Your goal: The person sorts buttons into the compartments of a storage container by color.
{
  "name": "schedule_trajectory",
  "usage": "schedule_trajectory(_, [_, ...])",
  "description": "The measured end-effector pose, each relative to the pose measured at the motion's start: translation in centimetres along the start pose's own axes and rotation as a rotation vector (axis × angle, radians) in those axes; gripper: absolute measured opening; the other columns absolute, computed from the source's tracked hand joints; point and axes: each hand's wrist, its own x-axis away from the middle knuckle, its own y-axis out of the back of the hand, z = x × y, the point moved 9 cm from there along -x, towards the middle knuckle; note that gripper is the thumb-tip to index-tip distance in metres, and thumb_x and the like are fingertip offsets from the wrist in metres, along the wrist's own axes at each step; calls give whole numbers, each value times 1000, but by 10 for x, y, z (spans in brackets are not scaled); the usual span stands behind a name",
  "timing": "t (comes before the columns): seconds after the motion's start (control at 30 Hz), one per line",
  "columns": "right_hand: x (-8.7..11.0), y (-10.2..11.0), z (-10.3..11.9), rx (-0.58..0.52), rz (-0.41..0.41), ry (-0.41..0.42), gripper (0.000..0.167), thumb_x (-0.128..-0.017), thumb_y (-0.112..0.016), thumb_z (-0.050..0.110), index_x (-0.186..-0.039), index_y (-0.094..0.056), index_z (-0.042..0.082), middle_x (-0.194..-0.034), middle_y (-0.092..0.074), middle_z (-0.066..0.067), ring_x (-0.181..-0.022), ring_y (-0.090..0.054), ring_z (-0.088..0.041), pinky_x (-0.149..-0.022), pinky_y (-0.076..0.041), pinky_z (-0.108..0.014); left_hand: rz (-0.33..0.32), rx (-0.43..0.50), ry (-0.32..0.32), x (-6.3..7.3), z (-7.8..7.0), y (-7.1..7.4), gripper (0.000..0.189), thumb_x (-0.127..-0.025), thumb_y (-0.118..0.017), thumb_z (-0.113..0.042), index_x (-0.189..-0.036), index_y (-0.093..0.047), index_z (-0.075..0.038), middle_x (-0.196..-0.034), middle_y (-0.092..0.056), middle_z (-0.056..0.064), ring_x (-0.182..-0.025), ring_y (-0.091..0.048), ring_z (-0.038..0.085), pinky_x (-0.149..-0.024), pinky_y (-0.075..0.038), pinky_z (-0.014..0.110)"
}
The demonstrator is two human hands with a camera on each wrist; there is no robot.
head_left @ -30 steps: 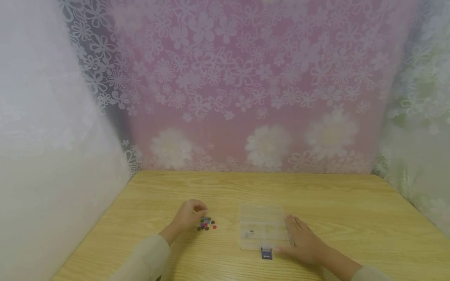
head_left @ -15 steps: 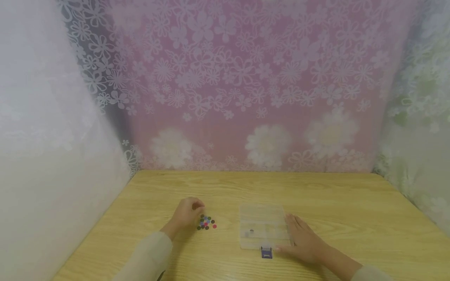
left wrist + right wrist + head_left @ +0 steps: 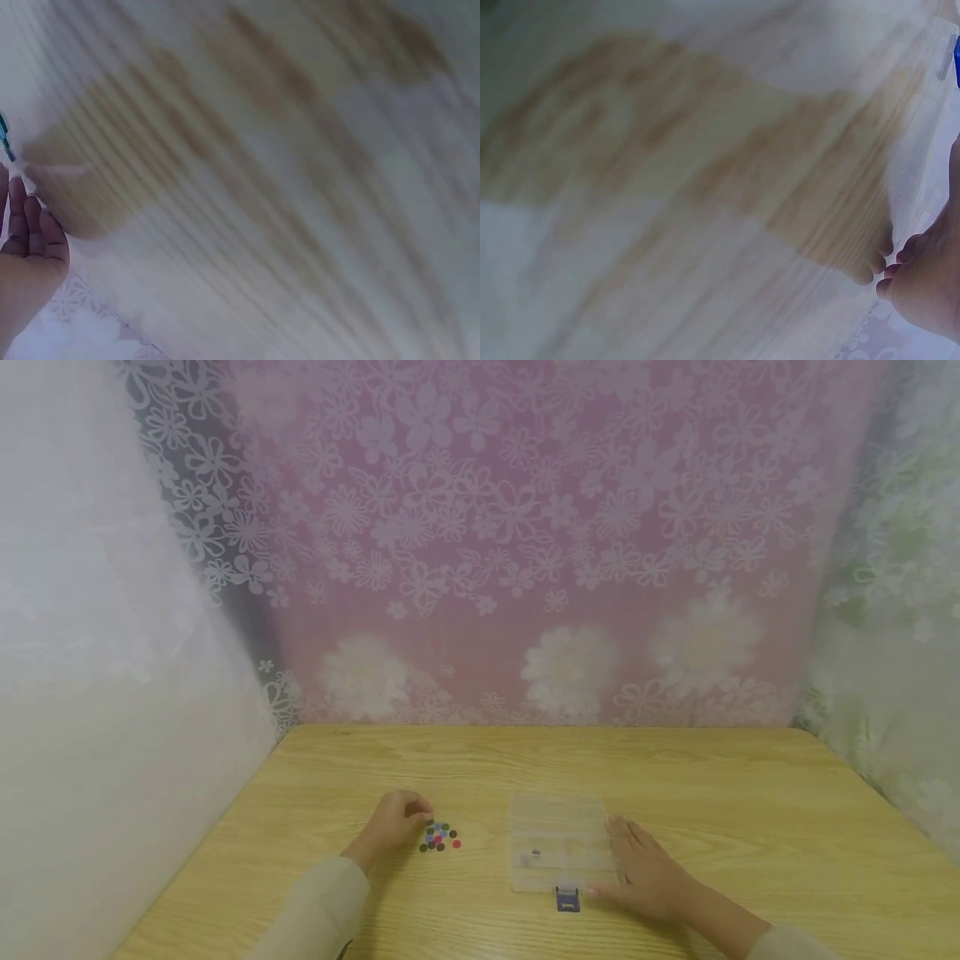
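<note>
In the head view, a cluster of small round button-like discs (image 3: 438,838), black, dark green, blue and red, lies on the wooden table (image 3: 480,760). At its far left edge is my left hand (image 3: 395,821), with bent fingers and the thumb close to a dark disc; I cannot tell whether a disc is pinched. A clear plastic compartment box (image 3: 558,831) lies to the right, with a dark disc (image 3: 536,852) in a left compartment. My right hand (image 3: 652,872) rests along the box's right side, fingers straight, thumb by the front edge near the blue latch (image 3: 567,899).
A pink flowered curtain (image 3: 487,568) hangs behind the table's far edge. Pale sheets stand on both sides, a whitish sheet (image 3: 112,693) on the left and a greenish one (image 3: 892,652) on the right. Bare wood separates the discs and the box.
My left hand has drawn back slightly left from over the discs, then lowered so its fingertips meet the cluster's upper left edge. My right hand and the box stay put.
</note>
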Motion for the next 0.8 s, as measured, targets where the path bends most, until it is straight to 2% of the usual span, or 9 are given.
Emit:
schedule_trajectory(0.33, [0, 2, 2, -1, -1, 6, 104, -79, -57, 64, -139, -23, -14, -144, -25, -35, -132, -24, -52, -104, -24, -63, 7, -17, 21, 1, 6, -2, 6, -84, -64, -5, -87, -66, 0, -83, -65, 7, -79, -56, 15, -73, -50, 30])
schedule_trajectory(0.57, [0, 1, 2, 0, 9, 6, 104, -79, -57, 63, -139, -22, -14, -144, -25, -36, -132, -24, -52, -104, -25, -63, 8, 14, 39, 1, 5, -5, 4, -83, -63, 0, -87, -64, 1, -81, -64, 7, -78, -56, 15, -75, -51, 35])
schedule_trajectory(0.7, [1, 2, 4, -17, 18, 6, 104, -79, -58, 61, -139, -21, -15, -144, -24, -37, -132, -23, -53, -103, -24, -64, -1, 5, 35, 2, 3, -4, 3, -83, -63, -1, -85, -64, 2, -80, -64, 8, -76, -56, 15, -74, -51, 34])
schedule_trajectory(0.8, [1, 2, 4, -21, 19, 2, 105, -79, -58, 62, -139, -20, -15, -144, -24, -36, -131, -23, -53, -103, -24, -64, -10, 0, 56, 3, 4, -3, 5, -83, -65, -3, -83, -64, 2, -79, -63, 7, -76, -55, 15, -73, -51, 32])
